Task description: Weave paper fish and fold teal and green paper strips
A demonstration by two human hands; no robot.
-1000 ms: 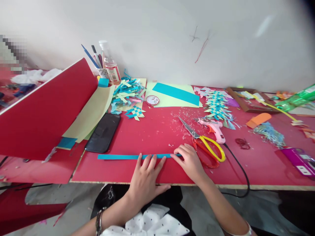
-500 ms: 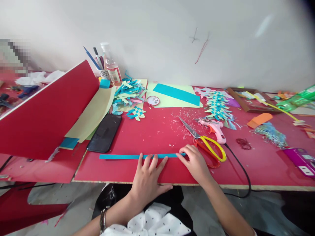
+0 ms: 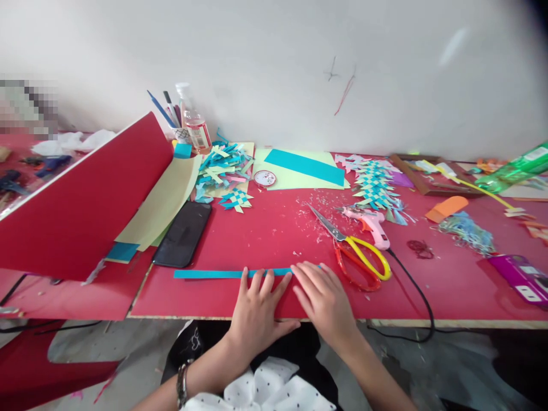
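Note:
A long blue paper strip (image 3: 209,274) lies flat along the near edge of the red table (image 3: 265,234). My left hand (image 3: 257,308) lies flat, fingers spread, with the fingertips pressing the strip's middle. My right hand (image 3: 323,297) rests just to its right, fingers stretched out flat over the strip's right end, which is mostly hidden beneath them. Neither hand grips anything.
Yellow and red scissors (image 3: 355,254) and a pink glue gun (image 3: 372,224) with its black cord lie right of my hands. A black phone (image 3: 183,234), red card sheet (image 3: 81,200), woven paper pieces (image 3: 374,185), paper scraps, a bottle and pens fill the back.
My right hand has slid left along the strip from its right end toward my left hand and flattened out. My left hand stayed in place.

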